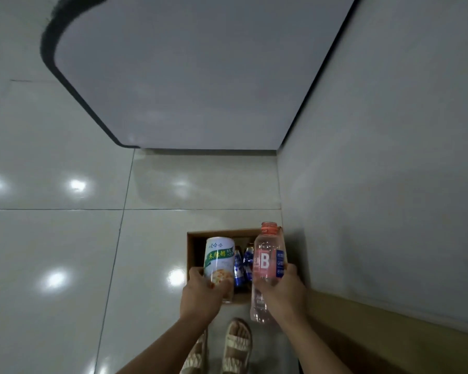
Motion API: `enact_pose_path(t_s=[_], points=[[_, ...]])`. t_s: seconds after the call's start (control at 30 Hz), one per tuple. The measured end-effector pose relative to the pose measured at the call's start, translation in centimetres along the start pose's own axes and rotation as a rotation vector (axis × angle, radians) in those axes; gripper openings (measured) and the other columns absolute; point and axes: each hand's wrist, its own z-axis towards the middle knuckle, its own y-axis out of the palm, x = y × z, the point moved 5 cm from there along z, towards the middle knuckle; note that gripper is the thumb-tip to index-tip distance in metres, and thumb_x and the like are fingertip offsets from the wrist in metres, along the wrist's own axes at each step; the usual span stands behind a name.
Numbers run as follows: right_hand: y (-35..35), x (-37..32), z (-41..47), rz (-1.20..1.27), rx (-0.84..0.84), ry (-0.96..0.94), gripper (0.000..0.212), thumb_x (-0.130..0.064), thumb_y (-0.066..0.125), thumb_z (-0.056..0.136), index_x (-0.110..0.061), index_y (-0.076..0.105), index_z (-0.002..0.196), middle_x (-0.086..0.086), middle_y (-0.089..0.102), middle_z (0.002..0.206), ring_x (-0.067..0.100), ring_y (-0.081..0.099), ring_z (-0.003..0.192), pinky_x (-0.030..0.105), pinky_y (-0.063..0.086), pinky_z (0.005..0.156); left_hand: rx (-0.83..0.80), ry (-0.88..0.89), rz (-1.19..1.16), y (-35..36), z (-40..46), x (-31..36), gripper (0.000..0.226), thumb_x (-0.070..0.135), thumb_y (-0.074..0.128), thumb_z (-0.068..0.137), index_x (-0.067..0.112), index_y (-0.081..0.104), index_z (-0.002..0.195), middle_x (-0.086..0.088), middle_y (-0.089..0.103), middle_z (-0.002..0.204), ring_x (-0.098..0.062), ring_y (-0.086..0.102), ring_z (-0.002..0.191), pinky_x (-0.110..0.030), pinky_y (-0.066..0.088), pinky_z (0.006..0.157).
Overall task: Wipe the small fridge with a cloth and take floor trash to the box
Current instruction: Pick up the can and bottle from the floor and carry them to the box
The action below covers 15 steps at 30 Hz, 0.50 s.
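Above an open cardboard box (191, 255) on the floor, the left hand (200, 292) holds a white can (219, 261); the right hand (283, 290) holds a clear, pink-labelled bottle (266, 265).

White-green can (219, 261); pink-labelled clear bottle (266, 268)

Indoor room of a home or small office, glossy pale grey floor tiles (52, 238) reflecting ceiling lights, plain grey painted wall (389, 157), light wooden skirting board (376, 327), white small fridge top (187, 76), open brown cardboard box (191, 255) of drink containers, woven sandals (237, 344)
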Motion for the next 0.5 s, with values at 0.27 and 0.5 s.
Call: enact_pose_path(t_s=[0.27,0.5], points=[[8.3,7.5,12.4,0.003,-0.029,0.066,0.064,-0.030,0.078,0.073,-0.017,0.044,0.127,0.003,0.062,0.113,0.016,0.060,0.087,0.028,0.048,0.074,-0.044,-0.051,0.065,9.9,13.5,-8.3,0.049,0.036,0.073,0.076,0.019,0.039,0.107,0.007,0.052,0.087,-0.003,0.057,0.067,-0.015,0.040,0.046],[16.0,14.1,21.4,-0.062,-0.100,0.129,0.069,-0.034,0.077,0.073,-0.018,0.041,0.130,0.008,0.059,0.118,0.026,0.060,0.101,0.042,0.052,0.087,-0.026,-0.081,0.127,16.4,22.6,-14.0,0.058,0.037,0.070,0.077,0.014,0.038,0.121,-0.005,0.057,0.105,-0.020,0.062,0.087,-0.034,0.055,0.067]])
